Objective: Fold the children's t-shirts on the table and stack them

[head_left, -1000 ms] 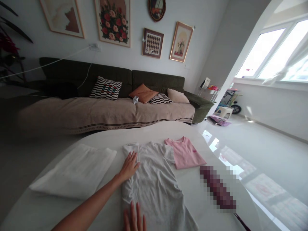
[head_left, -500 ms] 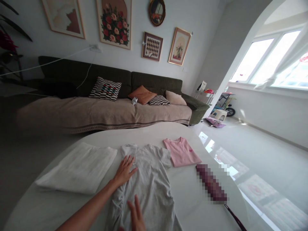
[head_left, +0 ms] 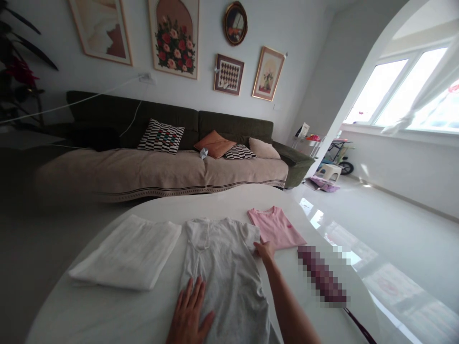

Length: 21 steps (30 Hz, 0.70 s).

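A light grey short-sleeved T-shirt [head_left: 229, 267] lies spread on the white table, its collar toward the far side and one sleeve turned in at the left. My left hand [head_left: 191, 308] presses flat on its lower left part, fingers spread. At the right sleeve, my right hand [head_left: 265, 250] has its fingers closed on the hem. Just beyond that hand is a folded pink T-shirt [head_left: 278, 227]. A folded white cloth [head_left: 125, 253] lies to the left of the grey T-shirt.
The rounded white table [head_left: 50, 306] carries a blurred-out dark red item [head_left: 322, 277] with a strap [head_left: 360, 326] at the right. Behind the table stands a dark green sofa [head_left: 172, 112] with cushions. Glossy floor [head_left: 412, 229] extends on the right.
My left hand has slid from the shirt's upper left down toward its lower left. My right hand has reached forward and taken hold of the right sleeve. The shirt's left side looks smoother.
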### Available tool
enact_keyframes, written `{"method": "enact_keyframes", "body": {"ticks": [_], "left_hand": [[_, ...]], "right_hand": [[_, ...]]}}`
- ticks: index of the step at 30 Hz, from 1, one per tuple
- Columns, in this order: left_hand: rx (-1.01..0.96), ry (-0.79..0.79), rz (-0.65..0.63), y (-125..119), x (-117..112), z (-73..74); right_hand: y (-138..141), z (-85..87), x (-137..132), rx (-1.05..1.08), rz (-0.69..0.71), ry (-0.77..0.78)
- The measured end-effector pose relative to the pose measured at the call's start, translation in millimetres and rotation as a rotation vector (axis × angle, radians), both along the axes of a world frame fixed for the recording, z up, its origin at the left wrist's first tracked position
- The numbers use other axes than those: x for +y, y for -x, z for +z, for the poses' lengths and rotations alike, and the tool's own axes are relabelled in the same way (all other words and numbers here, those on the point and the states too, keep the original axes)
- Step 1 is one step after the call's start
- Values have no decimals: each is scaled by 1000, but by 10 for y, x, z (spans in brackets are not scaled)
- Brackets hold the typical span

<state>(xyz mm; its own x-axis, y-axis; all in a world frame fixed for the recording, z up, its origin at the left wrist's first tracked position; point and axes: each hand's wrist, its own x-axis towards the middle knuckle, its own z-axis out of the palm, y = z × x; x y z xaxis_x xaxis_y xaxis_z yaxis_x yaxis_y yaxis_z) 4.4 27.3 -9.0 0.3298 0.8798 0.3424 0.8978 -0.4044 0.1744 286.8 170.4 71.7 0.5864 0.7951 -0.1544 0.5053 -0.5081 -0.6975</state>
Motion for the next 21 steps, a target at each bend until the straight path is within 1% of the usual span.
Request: {"method": "enact_keyframes", "body": {"ticks": [4,8,13,17,19,21], "left_hand": [[-26,35,-15,2,22,31],[-56,66,-18,4,8,5],[-59,103,-16,3,13,-14],[-66,122,-15,3,8,-5],[-68,127,-9,0,5,-4],[-74,125,-8,-3,6,-11]], "right_hand": [[110,-22,42,183,-39,19],[67,6,53,313,-68,18],[11,20,92,408,-87,59],[52,28,128,397,-87,66],[103,61,139,346,-82,20],[189,116,150,257,-80,-79]]}}
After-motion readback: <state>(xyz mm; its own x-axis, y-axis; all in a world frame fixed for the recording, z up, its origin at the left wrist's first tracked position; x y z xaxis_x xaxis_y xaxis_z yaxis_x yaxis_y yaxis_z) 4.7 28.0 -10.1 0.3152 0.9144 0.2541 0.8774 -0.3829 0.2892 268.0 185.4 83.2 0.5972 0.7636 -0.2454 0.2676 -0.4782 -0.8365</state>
